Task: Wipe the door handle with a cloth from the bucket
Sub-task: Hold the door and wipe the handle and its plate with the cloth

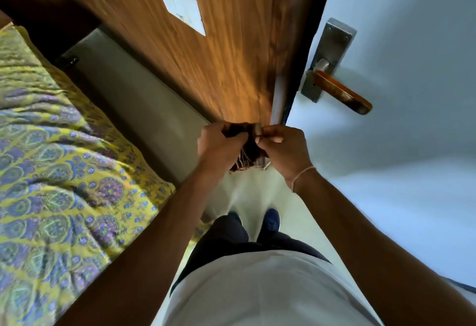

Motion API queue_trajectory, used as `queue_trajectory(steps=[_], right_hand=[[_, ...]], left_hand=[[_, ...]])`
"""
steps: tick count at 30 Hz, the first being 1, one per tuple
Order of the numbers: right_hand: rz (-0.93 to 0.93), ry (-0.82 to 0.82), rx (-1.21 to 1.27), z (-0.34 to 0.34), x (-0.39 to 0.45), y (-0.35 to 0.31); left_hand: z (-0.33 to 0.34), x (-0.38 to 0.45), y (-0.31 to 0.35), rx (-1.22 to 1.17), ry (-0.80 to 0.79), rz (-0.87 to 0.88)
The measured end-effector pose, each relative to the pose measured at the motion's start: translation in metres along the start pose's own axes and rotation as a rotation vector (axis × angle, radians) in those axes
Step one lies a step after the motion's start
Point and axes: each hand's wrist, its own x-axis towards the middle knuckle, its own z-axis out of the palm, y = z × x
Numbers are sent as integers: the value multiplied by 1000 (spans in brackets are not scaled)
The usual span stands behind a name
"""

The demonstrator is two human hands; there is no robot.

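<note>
Head view: both hands meet at waist height. The left hand (219,142) and right hand (282,145) each pinch the dark fringed cloth (248,154) bunched between them, probably folding it into a pad. The door handle (342,92) stands untouched, up and right on the pale door (412,93). No bucket visible.

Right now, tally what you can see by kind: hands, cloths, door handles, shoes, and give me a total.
Hands: 2, left hand and right hand, both gripping the cloth
Cloths: 1, dark cloth
Door handles: 1, brown door handle
Shoes: 2, blue shoes
Total: 6
</note>
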Motion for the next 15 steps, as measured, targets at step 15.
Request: queue_trajectory(steps=[15], right_hand=[[33,204,-109,61,41,-27]], left_hand=[[-19,82,16,126,-122,74]])
